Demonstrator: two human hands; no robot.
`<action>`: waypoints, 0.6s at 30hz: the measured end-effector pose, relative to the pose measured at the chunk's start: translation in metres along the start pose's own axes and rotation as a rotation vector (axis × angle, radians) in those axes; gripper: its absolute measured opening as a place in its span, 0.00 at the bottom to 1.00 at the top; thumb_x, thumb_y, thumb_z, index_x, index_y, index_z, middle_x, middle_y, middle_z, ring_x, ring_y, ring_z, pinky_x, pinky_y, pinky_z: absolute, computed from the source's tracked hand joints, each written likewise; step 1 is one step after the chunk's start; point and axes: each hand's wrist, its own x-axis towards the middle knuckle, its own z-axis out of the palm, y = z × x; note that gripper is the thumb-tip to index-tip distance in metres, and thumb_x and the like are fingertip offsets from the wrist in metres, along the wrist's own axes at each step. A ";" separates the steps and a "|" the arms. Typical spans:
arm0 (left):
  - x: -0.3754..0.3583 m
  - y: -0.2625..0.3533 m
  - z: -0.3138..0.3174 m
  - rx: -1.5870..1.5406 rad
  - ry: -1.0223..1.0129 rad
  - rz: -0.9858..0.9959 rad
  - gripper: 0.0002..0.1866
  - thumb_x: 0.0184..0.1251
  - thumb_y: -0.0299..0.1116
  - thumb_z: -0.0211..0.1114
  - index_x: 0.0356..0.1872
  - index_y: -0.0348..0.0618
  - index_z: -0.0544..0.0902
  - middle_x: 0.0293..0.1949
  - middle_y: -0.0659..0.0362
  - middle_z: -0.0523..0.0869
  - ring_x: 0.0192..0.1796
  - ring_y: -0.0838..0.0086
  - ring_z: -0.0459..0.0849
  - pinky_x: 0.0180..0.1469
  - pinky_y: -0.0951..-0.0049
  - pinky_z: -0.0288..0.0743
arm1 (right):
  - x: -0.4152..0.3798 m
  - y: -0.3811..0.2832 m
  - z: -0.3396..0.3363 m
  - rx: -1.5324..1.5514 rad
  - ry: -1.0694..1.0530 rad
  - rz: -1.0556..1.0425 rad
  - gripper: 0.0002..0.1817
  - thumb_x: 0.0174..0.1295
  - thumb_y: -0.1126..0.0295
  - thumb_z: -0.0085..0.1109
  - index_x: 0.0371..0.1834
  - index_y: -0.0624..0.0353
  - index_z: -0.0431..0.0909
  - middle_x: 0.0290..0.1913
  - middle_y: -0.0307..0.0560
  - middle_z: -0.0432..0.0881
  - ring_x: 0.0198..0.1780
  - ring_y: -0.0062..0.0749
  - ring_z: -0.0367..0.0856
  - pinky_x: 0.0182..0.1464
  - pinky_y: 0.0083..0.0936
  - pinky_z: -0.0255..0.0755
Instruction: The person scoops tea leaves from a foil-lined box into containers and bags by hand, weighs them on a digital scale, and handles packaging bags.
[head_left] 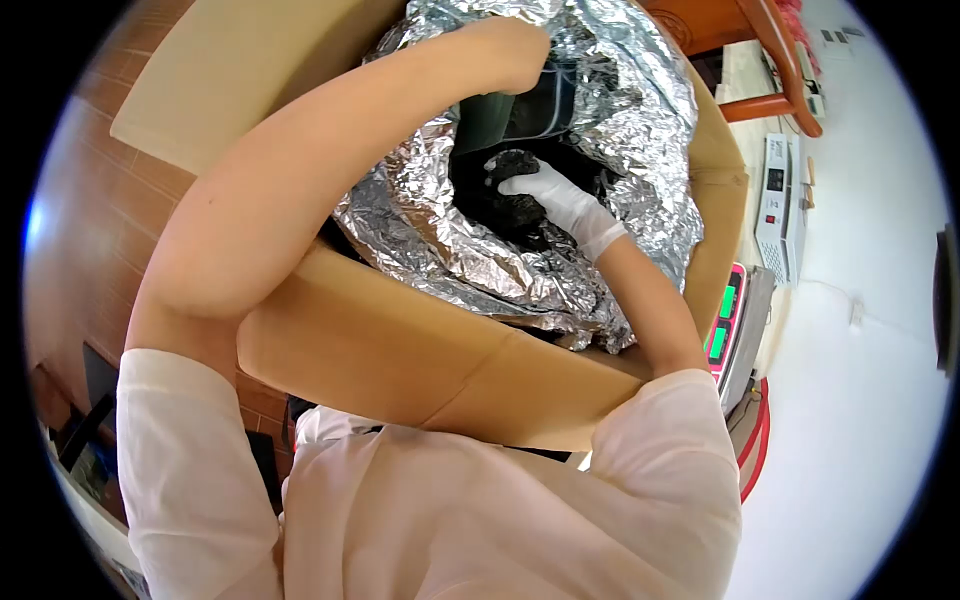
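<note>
Crumpled silver foil [430,215] lines a large cardboard box [400,340] in front of me. Inside the foil lies black material [490,200], in a dark hollow. My right hand [555,195], in a white glove, is closed round a black lump [517,163] over this hollow. From the left, my left arm [400,95] reaches across the box to the far side of the foil. It bends down at the wrist, and the fingers of my left hand are hidden. Beneath that wrist is a dark, glossy bag-like sheet [535,110].
A cardboard flap [230,80] stands out at the upper left. To the right are a scale with green displays [727,315], a white device [780,210] and a red cable [762,440]. A wooden chair part [765,107] is at the upper right.
</note>
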 end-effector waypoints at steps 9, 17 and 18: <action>0.012 0.002 0.018 -0.211 -0.150 -0.065 0.11 0.58 0.27 0.54 0.33 0.27 0.80 0.18 0.50 0.81 0.16 0.65 0.81 0.22 0.67 0.77 | -0.103 -0.078 0.011 0.215 0.170 -0.063 0.23 0.51 0.73 0.58 0.54 0.61 0.72 0.43 0.46 0.81 0.37 0.33 0.81 0.42 0.27 0.76; 0.011 0.008 0.027 -0.250 -0.199 -0.007 0.11 0.59 0.28 0.53 0.27 0.29 0.80 0.19 0.53 0.82 0.16 0.67 0.80 0.24 0.67 0.77 | -0.114 -0.117 0.019 0.252 0.331 -0.158 0.20 0.55 0.69 0.59 0.53 0.60 0.74 0.41 0.43 0.81 0.37 0.28 0.81 0.36 0.21 0.74; 0.008 0.012 0.028 -0.261 -0.209 -0.002 0.11 0.59 0.28 0.53 0.26 0.30 0.80 0.19 0.53 0.82 0.16 0.67 0.80 0.25 0.66 0.77 | -0.109 -0.112 0.015 -0.011 0.329 -0.278 0.21 0.55 0.66 0.61 0.51 0.61 0.75 0.43 0.43 0.81 0.40 0.29 0.80 0.41 0.22 0.74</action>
